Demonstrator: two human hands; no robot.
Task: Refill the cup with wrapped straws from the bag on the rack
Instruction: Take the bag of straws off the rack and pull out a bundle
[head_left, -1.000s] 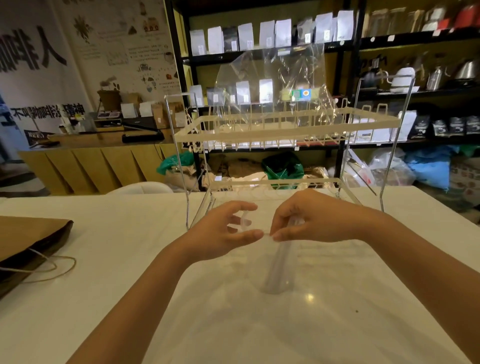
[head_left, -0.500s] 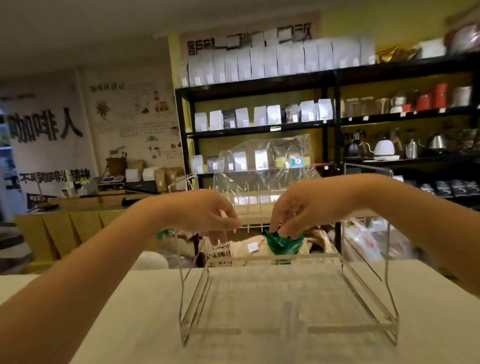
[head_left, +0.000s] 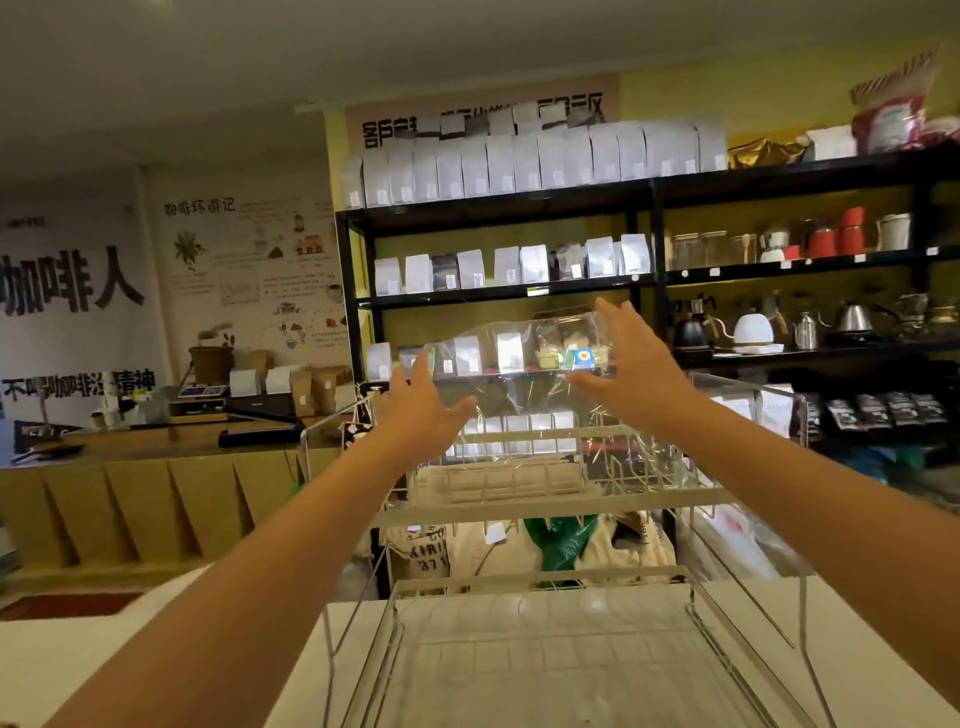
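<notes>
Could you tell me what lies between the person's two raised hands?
In the head view, the clear plastic bag standing on the rack's upper tier lies between the left hand and right hand.

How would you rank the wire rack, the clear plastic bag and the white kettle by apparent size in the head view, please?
1. wire rack
2. clear plastic bag
3. white kettle, though it stands farther back, so its true size is unsure.

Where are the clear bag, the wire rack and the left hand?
clear bag (head_left: 524, 395): head view, crinkled front panel between the hands.
wire rack (head_left: 545, 506): head view, front rail of upper tier.
left hand (head_left: 423, 410): head view, back of hand.
</notes>
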